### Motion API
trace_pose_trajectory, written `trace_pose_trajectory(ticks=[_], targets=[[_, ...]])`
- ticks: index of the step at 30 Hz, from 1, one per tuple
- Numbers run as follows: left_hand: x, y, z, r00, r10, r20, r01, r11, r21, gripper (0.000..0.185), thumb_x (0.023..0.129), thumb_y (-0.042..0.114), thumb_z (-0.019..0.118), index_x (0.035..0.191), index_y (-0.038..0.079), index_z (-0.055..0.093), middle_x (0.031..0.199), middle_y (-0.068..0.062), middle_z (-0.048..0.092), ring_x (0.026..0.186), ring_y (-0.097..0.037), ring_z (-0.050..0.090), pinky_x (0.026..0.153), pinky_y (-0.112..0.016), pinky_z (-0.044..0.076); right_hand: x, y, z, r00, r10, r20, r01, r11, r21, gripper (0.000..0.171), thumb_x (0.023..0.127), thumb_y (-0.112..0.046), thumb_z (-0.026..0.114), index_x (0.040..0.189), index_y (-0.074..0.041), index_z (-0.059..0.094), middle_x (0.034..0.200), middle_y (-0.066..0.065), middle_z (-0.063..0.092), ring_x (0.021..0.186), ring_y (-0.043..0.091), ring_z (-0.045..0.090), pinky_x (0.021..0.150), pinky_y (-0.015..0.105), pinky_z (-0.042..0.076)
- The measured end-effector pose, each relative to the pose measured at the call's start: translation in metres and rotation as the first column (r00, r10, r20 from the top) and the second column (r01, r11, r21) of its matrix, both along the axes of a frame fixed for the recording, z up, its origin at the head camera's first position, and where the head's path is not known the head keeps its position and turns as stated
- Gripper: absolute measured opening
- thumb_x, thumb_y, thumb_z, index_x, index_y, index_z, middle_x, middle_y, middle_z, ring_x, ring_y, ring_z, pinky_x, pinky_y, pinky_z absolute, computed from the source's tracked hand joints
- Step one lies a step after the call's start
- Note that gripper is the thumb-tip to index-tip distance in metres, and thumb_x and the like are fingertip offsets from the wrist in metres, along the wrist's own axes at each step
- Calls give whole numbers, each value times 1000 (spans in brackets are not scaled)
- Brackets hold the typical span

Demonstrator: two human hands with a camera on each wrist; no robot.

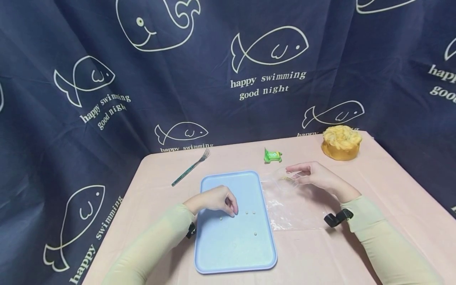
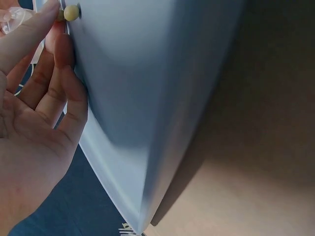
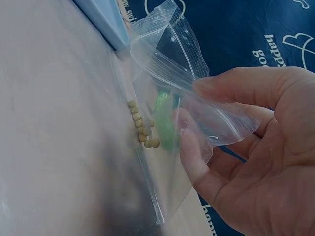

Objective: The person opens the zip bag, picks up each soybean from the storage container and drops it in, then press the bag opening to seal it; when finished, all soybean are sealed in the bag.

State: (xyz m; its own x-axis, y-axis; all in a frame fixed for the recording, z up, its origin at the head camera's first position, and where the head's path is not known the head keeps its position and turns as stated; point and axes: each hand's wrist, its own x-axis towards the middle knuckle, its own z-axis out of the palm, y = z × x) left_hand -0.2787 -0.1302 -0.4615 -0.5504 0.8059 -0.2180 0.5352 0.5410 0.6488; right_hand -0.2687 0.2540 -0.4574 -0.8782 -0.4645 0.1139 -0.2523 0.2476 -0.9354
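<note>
Over the blue tray (image 1: 231, 253) my left hand (image 1: 221, 198) has its thumb and forefinger brought together at the surface. In the left wrist view a small yellowish ball (image 2: 60, 15) shows partly between those fingertips, and a second yellowish ball (image 2: 72, 12) lies right beside them. Several more pale balls (image 1: 255, 234) are scattered on the tray. To the right of the tray, my right hand (image 1: 315, 177) holds a clear zip bag (image 3: 162, 73) by its mouth, which gapes. Several yellowish balls (image 3: 138, 123) sit inside the bag, gathered along a fold.
A fork (image 1: 190, 168) lies behind the tray on the left. A small green packet (image 1: 273, 155) is at the back, beyond the bag. A round bread (image 1: 341, 143) stands at the table's back right. Clear plastic film (image 1: 288, 215) lies on the pink tabletop beside the tray.
</note>
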Motion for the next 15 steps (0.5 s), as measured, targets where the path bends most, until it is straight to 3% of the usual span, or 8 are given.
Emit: trace_pose_trajectory(ticks=[6, 10, 15], targets=[[-2, 1, 0, 1000, 15, 4, -15, 1000, 22, 9, 82, 7, 86, 81, 14, 80, 76, 13, 73, 71, -4, 67, 72, -22, 54, 1, 0, 1, 1000, 8, -4, -8, 1000, -14, 49, 87, 14, 64, 133, 23, 49, 135, 41, 52, 102, 20, 70, 82, 26, 57], [-9, 7, 4, 1000, 27, -1, -26, 994, 110, 7, 83, 6, 83, 85, 11, 80, 76, 12, 74, 71, -6, 69, 69, -23, 56, 1, 0, 0, 1000, -8, -2, 8, 1000, 4, 49, 87, 13, 65, 133, 22, 51, 135, 39, 52, 108, 26, 68, 84, 25, 56], [-19, 32, 18, 995, 74, -70, -57, 975, 216, 5, 86, 9, 83, 90, 11, 81, 81, 12, 74, 75, -6, 68, 69, -24, 55, 1, -2, 0, 1000, -17, 15, 17, 1000, 7, 50, 87, 10, 66, 134, 20, 52, 137, 37, 53, 112, 34, 66, 86, 27, 56]])
